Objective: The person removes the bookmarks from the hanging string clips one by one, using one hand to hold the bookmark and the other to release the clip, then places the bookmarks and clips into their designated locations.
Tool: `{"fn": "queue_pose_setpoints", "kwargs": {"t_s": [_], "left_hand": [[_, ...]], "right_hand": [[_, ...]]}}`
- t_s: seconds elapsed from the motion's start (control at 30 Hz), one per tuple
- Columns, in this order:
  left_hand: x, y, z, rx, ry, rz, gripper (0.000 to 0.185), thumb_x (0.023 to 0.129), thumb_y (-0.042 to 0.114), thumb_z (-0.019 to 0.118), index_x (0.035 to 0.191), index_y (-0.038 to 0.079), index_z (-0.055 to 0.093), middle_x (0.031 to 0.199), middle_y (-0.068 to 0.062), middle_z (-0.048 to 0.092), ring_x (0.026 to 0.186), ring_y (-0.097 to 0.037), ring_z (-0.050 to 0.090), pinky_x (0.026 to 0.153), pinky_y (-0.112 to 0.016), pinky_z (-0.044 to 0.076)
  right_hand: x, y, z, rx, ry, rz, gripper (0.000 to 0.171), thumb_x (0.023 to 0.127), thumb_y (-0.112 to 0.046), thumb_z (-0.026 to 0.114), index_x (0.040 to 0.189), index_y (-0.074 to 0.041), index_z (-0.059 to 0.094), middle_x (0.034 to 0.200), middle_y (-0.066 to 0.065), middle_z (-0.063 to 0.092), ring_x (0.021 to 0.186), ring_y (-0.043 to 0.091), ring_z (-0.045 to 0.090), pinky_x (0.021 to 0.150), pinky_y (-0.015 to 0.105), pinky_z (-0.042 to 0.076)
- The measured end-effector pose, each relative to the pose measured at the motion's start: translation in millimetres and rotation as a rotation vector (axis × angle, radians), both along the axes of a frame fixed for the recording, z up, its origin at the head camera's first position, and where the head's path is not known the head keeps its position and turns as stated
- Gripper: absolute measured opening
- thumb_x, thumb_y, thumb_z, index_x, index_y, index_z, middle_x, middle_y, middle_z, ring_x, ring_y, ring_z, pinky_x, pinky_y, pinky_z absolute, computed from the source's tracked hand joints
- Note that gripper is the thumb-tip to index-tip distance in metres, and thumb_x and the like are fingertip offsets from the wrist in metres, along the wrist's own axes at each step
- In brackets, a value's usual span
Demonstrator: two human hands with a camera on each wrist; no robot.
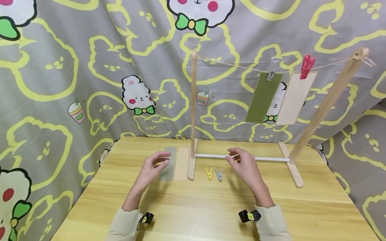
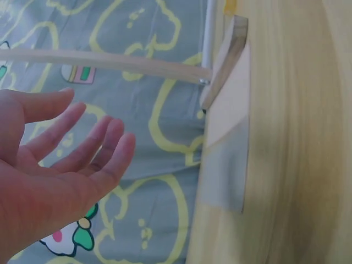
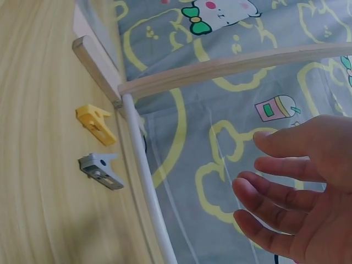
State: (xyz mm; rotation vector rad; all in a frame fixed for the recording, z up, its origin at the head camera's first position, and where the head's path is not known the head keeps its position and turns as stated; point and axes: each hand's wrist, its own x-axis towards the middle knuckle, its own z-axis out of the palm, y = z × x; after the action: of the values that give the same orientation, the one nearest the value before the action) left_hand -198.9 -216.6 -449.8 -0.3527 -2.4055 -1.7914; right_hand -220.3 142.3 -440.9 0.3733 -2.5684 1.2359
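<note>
My left hand [image 1: 153,168] hovers over the table's left part with loosely curved fingers and nothing in them. Close beside it lie a grey-green card [image 1: 169,167] and a beige card [image 1: 181,164]. My right hand [image 1: 243,166], likewise holding nothing, is above the table near the white rod [image 1: 271,159]. To its left, a yellow clothespin [image 3: 95,124] and a grey clothespin [image 3: 101,170] stand on the tabletop. On the string, a clear clip [image 1: 271,72] holds a green card [image 1: 264,97], and a red clothespin [image 1: 306,67] holds a cream card [image 1: 297,98].
A wooden frame has a left post [image 1: 193,107] and a leaning right post [image 1: 328,103], joined low by the rod and at the top by the string. Its feet rest on the wooden table [image 1: 193,207]. A patterned curtain [image 1: 99,67] hangs behind.
</note>
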Motion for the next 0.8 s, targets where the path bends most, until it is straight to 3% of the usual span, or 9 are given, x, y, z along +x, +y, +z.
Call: {"fn": "queue_pose_setpoints", "kwargs": {"t_s": [0.17,0.8], "left_hand": [[-4.1,10,8.2,0.032,0.023,-0.012,0.029,0.1,0.004,0.066,0.127,-0.004,0.065,0.133,-0.024,0.062,0.121,-0.041,0.061,0.094,-0.023,0.054],[-19.1,54,30.1,0.082,0.076,-0.079,0.028,0.1,0.003,0.065,0.127,-0.005,0.066,0.129,-0.02,0.065,0.118,-0.039,0.062,0.094,-0.028,0.056]], "right_hand": [[0.8,4,6.1,-0.039,0.018,-0.004,0.028,0.095,-0.013,0.074,0.12,-0.001,0.071,0.102,0.011,0.073,0.091,0.027,0.072,0.081,0.041,0.061],[5.3,14,21.1,-0.137,0.163,-0.039,0.025,0.095,-0.011,0.075,0.119,-0.005,0.073,0.104,0.009,0.075,0.092,0.025,0.072,0.079,0.043,0.062]]}}
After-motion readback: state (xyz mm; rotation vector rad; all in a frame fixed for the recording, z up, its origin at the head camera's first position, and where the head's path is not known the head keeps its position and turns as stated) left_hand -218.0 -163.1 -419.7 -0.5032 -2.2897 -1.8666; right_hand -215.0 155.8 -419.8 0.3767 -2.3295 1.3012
